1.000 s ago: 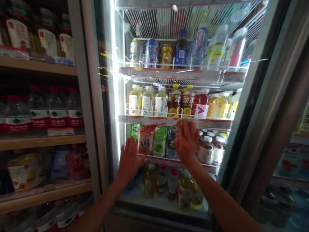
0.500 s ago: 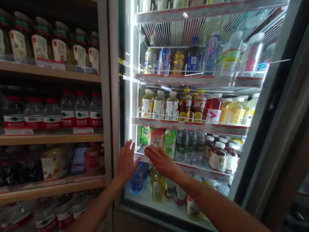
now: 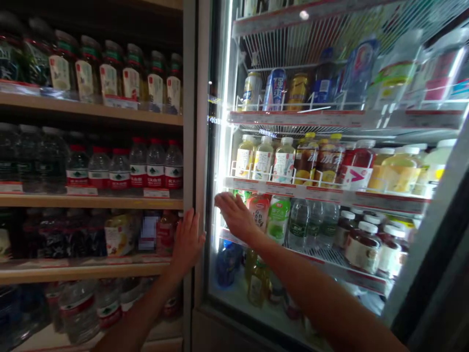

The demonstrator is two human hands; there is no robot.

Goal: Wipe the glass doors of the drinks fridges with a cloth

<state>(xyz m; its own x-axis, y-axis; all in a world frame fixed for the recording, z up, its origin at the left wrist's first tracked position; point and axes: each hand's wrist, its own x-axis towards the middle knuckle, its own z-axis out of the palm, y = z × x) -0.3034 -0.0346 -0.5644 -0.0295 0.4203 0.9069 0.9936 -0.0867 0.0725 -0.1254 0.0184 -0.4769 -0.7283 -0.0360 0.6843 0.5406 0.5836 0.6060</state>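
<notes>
My left hand [image 3: 187, 242] lies flat with fingers spread on the grey frame [image 3: 190, 146] at the left edge of a lit drinks fridge. My right hand [image 3: 235, 215] reaches into the fridge with fingers stretched out, open, beside a pink-labelled bottle [image 3: 259, 211] and a green-labelled bottle [image 3: 278, 218] on the third shelf. It holds nothing. A white wire shelf [image 3: 322, 193] with yellow and red drinks runs just above that hand.
Wooden shelves [image 3: 88, 201] to the left carry red-capped water bottles [image 3: 139, 166] and jars above. The upper fridge shelf holds cans [image 3: 274, 88]. The dark fridge door [image 3: 432, 274] stands open at the right. More bottles [image 3: 256, 281] stand on the fridge floor.
Both hands have slid left: the left from the fridge's shelf edge to its frame, the right from the middle bottles to the left end of the shelf. The view has shifted left.
</notes>
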